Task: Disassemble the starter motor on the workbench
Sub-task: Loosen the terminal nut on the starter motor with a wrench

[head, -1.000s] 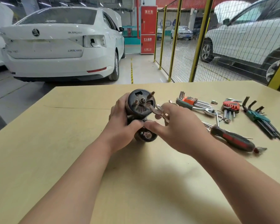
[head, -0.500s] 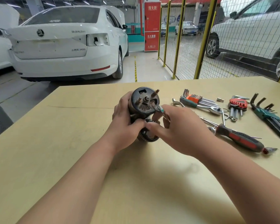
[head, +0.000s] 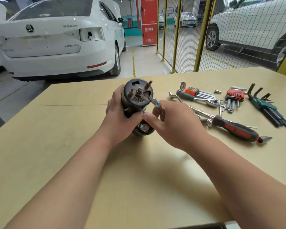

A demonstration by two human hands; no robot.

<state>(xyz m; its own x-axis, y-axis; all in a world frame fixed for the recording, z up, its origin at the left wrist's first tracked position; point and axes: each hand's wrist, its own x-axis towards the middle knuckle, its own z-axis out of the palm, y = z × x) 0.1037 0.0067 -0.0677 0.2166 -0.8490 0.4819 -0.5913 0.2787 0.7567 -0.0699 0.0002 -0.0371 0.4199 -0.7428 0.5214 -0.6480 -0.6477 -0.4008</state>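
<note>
Both hands meet at the starter motor [head: 137, 96], which stands on end near the middle of the worktop [head: 56, 146]. The left hand [head: 122, 116] is wrapped around its dark casing, steadying it. The right hand [head: 173, 123] pinches a small metal tool [head: 154, 101], its tip resting against the open end face beside the central shaft and two protruding studs. Exactly what the tip engages is too small to tell. If the tip slips off, it could jab the left thumb close by or gouge the exposed windings. A loosened part might spring away among the hex key sets [head: 196, 95] and the screwdriver [head: 234, 128] lying to the right.
</note>
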